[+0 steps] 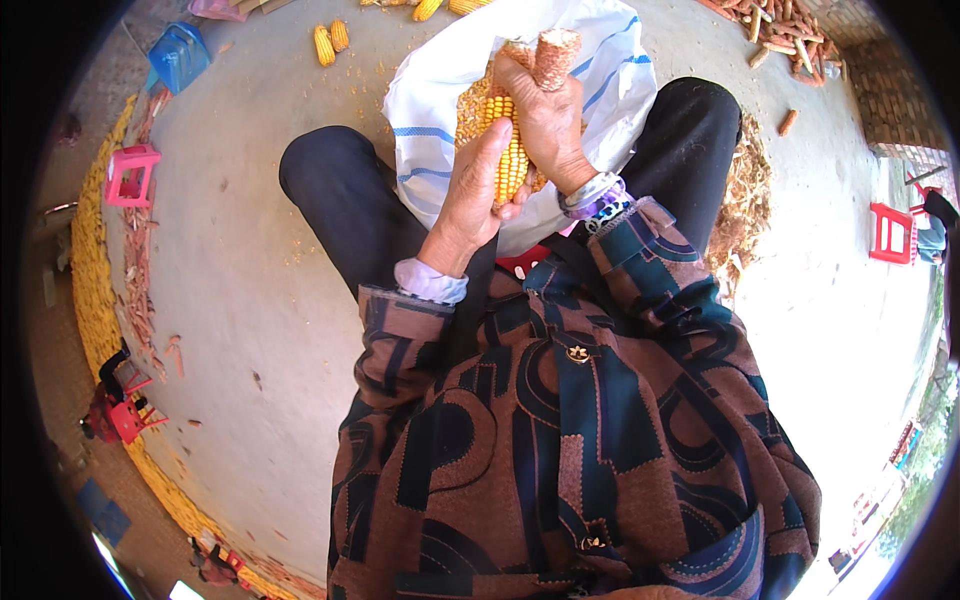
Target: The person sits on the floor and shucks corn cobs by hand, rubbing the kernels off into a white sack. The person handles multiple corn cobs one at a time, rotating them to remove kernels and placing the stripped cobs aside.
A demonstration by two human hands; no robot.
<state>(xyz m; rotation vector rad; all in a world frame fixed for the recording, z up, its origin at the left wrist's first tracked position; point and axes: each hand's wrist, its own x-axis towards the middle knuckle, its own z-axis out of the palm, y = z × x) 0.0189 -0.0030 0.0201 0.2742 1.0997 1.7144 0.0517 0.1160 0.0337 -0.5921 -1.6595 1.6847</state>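
Note:
My left hand (474, 176) grips the lower part of a yellow ear of corn (510, 154), its thumb lying along the kernels. In my right hand (551, 120) is a bare corn cob (556, 64), held against the ear, with its end sticking up past the fist. Beside it shows a stripped tip (516, 51), probably the ear's upper end; the fingers partly hide where they join. Both hands are over an open white woven sack (424, 112) with blue stripes, set between my knees. Loose yellow kernels (471, 101) lie inside it.
Two corn ears (324, 46) lie beyond the sack, left. Bare cobs (787, 34) are heaped at the far right, with husk debris (746, 195) beside my right knee. A pink stool (131, 176) and a long corn pile (94, 247) line the left. People sit farther off.

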